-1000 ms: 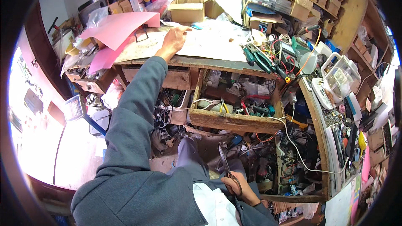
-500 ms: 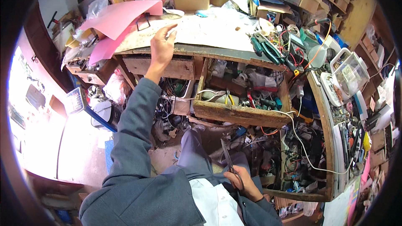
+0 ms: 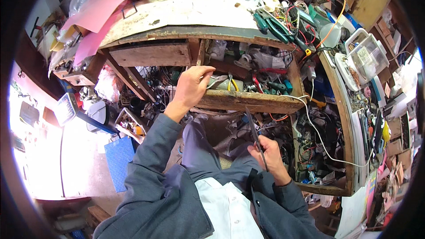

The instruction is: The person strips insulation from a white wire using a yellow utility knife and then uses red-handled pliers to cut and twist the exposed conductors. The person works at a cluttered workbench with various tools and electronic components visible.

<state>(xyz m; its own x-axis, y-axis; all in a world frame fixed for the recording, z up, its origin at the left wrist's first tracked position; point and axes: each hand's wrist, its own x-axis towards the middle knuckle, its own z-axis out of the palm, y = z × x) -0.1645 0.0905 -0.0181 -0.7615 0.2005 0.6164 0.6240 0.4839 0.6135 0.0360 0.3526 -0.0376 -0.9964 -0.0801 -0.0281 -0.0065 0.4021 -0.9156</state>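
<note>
My right hand (image 3: 271,157), low over my lap, is wrapped round a pair of dark scissors (image 3: 252,124). The long blades point up toward the open wooden drawer (image 3: 248,102). At that drawer's left front corner is my left hand (image 3: 191,84), fingers curled and the thumb side pressed together. Anything pinched in it is hidden or too small to make out. Whether it touches the drawer I cannot tell. Inside the drawer, pliers with yellow handles (image 3: 233,83), a red-handled tool (image 3: 256,84), plastic bags and cables lie jumbled.
A pale sheet (image 3: 190,11) covers the bench top, with pink sheets (image 3: 102,6) at its left. Green-handled pliers (image 3: 274,26) and wires crowd the right end. A white cable (image 3: 318,146) hangs in front of the right-hand shelf frame. A blue board (image 3: 119,161) stands at the lower left.
My left hand has come down from above the bench top to the drawer's left corner, its fingers closing. My right hand has risen slightly and moved right with the scissors.
</note>
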